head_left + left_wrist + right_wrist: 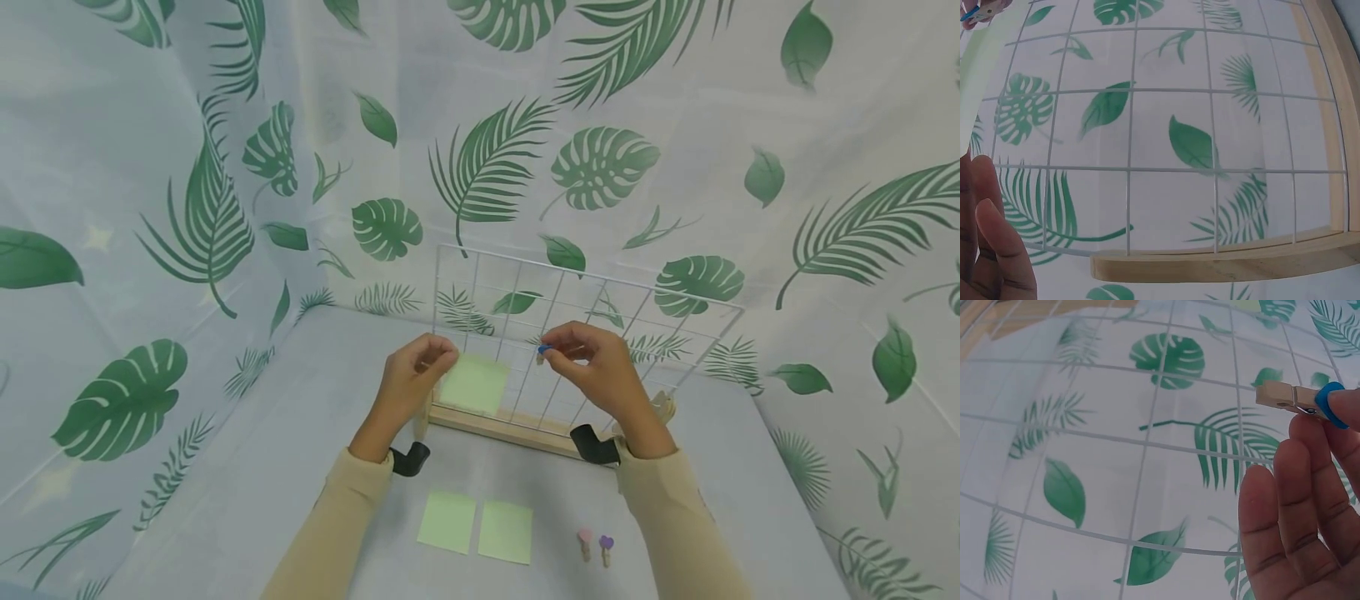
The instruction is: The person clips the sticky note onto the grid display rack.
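Note:
A pale green paper note (474,384) lies against the lower left of the white wire grid (561,275). My left hand (412,375) pinches it by its upper left corner; in the left wrist view the note (974,78) shows only as a strip above the fingertips. Between thumb and fingers, my right hand (596,367) pinches a small wooden clothespin (1282,395) with a blue top. That clothespin is just in front of the grid, right of the note, its wooden jaw end pointing away from the fingers.
Two more green notes (446,522) lie side by side on the white table (300,467). Right of them are a pink heart clothespin (585,543) and a purple heart clothespin (606,550). A wooden base (502,429) carries the grid. Leaf-printed cloth (480,167) hangs around.

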`<state>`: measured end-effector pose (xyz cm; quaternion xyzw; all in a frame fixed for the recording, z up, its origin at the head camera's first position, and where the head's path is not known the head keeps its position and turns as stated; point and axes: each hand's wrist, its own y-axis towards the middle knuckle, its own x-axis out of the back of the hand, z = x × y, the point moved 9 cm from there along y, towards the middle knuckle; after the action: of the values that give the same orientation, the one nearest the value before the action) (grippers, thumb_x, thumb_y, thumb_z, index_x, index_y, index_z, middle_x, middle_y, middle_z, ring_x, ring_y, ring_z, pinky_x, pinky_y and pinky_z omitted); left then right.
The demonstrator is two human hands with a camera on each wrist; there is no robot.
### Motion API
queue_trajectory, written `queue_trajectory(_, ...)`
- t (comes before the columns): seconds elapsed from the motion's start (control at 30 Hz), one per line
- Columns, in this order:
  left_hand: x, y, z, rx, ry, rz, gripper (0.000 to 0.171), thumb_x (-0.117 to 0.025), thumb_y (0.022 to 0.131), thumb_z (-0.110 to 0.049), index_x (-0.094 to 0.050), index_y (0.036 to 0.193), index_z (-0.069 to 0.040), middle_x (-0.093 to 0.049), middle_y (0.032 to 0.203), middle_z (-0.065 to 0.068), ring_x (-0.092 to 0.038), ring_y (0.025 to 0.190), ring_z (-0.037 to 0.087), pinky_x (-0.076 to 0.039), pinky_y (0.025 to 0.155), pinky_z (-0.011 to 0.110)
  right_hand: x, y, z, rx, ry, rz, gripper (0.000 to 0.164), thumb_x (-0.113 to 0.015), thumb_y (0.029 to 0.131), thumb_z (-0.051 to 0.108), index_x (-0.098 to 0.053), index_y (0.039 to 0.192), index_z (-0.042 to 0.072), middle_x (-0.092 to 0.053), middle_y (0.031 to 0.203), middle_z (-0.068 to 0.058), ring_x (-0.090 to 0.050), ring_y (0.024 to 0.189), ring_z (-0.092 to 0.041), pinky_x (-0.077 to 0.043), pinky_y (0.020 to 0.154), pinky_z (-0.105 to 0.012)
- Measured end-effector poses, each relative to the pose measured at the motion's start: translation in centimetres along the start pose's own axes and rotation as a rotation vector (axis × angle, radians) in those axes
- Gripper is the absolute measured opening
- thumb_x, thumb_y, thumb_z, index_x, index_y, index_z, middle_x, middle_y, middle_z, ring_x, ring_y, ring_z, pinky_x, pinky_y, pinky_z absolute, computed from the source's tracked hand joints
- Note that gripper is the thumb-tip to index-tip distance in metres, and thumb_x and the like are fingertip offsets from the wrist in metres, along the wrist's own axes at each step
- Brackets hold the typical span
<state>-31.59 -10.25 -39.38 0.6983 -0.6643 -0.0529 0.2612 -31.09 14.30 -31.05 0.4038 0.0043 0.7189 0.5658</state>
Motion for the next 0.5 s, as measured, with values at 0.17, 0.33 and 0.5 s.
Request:
queue_trajectory(0.17,0.0,0.4,-0.1,0.002,-0.017,-0.01,0.013,-0.073,0.106,-0.017,-0.073,0.106,-0.003,-0.077,0.098,0.011,-0.071,0.091,0.023,-0.057,0.083,0.038,0.3,0.4,0.3,-0.012,-0.016,-0.004,0.01,-0.076,0.096,-0.006,-0.076,0.104,-0.001,-0.079,0.097,-0.011,-0.074,0.09,-0.021,-0.058,0.085,-0.018)
queue_trajectory(0.33,0.2,0.8,-0.1,0.009,-0.027,-0.026,0.014,-0.074,0.105,-0.017,-0.075,0.107,-0.004,-0.078,0.099,0.011,-0.071,0.091,0.023,-0.057,0.083,0.037,0.5,0.8,0.6,-0.009,-0.03,-0.012,0.01,-0.076,0.096,-0.007,-0.076,0.104,-0.002,-0.079,0.098,-0.012,-0.074,0.088,-0.02,-0.058,0.084,-0.018)
queue_trajectory(0.5,0.2,1.3,-0.5,-0.009,-0.03,-0.035,0.015,-0.075,0.104,-0.019,-0.076,0.109,-0.004,-0.078,0.099,0.01,-0.07,0.091,0.022,-0.056,0.082,0.036,0.5,1.1,0.9,0.017,-0.052,-0.024,0.01,-0.077,0.096,-0.005,-0.076,0.105,-0.002,-0.079,0.097,-0.012,-0.075,0.087,-0.02,-0.057,0.082,-0.017)
